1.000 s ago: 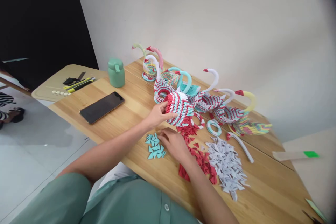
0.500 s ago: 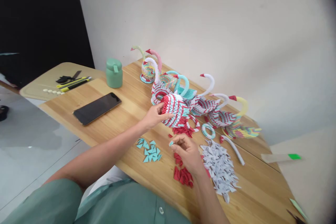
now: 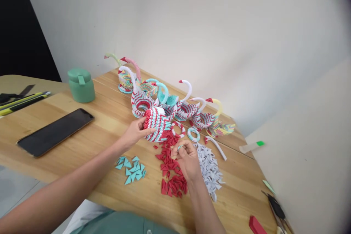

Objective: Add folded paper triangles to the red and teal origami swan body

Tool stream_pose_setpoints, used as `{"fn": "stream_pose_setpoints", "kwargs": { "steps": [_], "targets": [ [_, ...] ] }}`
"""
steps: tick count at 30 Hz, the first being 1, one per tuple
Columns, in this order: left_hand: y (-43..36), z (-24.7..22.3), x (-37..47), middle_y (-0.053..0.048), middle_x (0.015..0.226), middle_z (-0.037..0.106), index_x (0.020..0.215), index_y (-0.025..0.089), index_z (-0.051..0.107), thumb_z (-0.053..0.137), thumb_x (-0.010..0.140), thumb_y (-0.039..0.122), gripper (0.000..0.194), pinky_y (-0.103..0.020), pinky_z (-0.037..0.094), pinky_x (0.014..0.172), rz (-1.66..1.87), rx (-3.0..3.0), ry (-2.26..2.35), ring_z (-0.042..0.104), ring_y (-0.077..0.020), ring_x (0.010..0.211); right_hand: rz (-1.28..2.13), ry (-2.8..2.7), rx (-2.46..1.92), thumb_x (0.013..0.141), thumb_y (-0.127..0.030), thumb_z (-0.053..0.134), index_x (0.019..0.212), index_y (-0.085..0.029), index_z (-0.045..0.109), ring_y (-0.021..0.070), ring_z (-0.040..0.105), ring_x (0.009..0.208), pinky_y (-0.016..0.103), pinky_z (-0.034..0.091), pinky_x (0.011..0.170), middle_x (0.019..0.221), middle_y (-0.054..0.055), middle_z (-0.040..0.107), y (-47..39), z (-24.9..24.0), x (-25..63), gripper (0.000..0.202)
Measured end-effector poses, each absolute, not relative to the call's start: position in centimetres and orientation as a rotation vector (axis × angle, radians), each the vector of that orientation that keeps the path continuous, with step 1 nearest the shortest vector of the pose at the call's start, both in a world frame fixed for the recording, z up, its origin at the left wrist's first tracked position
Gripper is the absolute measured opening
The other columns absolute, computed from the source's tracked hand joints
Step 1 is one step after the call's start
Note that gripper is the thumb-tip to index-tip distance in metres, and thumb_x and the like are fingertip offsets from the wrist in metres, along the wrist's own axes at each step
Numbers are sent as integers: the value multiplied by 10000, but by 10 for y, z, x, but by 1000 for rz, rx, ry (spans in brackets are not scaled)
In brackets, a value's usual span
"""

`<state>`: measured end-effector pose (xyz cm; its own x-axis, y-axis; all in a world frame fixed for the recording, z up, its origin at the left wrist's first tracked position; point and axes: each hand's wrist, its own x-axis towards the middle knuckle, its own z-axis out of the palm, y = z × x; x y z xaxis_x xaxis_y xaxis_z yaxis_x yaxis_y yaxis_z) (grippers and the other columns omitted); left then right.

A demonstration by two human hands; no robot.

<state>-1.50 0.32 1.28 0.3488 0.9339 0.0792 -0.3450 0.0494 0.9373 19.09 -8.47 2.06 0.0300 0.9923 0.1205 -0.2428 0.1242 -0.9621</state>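
My left hand (image 3: 138, 131) grips a rounded body of folded paper pieces (image 3: 157, 124) in red, white and light blue, tilted above the table. To its right, my right hand (image 3: 186, 155) pinches a small light blue paper piece (image 3: 180, 147) between thumb and fingertips. The two hands are apart. Beneath and left of my right hand lies a pile of red folded pieces (image 3: 174, 184). White pieces (image 3: 210, 168) are heaped to its right, and light blue triangles (image 3: 134, 172) lie nearer my left forearm.
Several paper swans (image 3: 188, 109) line the back of the wooden table (image 3: 104, 190). A blue-white ring (image 3: 193, 135) and a loose white neck (image 3: 216, 147) lie before them. A phone (image 3: 56, 131) and green container (image 3: 81, 86) stand left; scissors (image 3: 276, 208) lie right.
The camera view has shifted, moving the table's contents leftward in the picture. More of the red pile shows. My left hand keeps its grip, and my right hand still pinches the blue piece.
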Motion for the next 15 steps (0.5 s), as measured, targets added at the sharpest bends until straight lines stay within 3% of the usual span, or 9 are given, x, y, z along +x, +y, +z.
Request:
{"fn": "stream_pose_setpoints", "kwargs": {
  "steps": [6, 15],
  "targets": [
    [1, 13, -15, -44, 947, 737, 1038, 141, 633, 795, 672, 362, 457, -310, 514, 776, 1039, 1128, 672, 661, -202, 837, 1207, -895, -953, 731, -388, 780, 769, -223, 618, 139, 561, 664, 267, 496, 607, 748, -6, 621, -72, 16, 205, 235],
    [-3, 12, -14, -49, 947, 730, 1043, 159, 649, 800, 668, 369, 455, -313, 512, 770, 971, 1164, 708, 658, -212, 837, 1217, -737, -948, 690, -374, 816, 751, -226, 605, 113, 547, 559, 240, 483, 520, 705, -17, 653, -72, 2, 221, 264]
  ]
}}
